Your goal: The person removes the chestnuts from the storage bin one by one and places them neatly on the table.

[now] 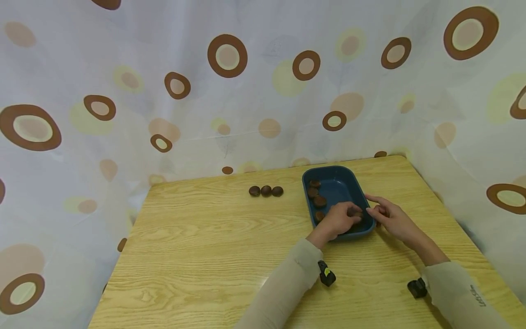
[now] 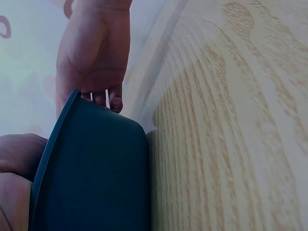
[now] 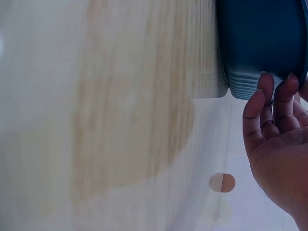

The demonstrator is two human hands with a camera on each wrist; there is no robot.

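Sleeve (image 1: pixel 283 290) foremost; left hand (image 1: pixel 340 219), grip unclear, inside blue tray (image 1: pixel 339 187), nearer brown discs (image 1: pixel 266 191) left of tray; right hand (image 1: pixel 392 220) pinching tray

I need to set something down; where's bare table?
The table is bare between its left edge, three brown pieces and the left sleeve. Crowded: the blue tray, more pieces along its left wall, left fingers inside, right fingers at its rim.

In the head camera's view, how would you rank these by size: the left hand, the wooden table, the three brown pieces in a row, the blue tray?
1. Wooden table
2. Blue tray
3. Left hand
4. Three brown pieces, which look too alike to rank among themselves
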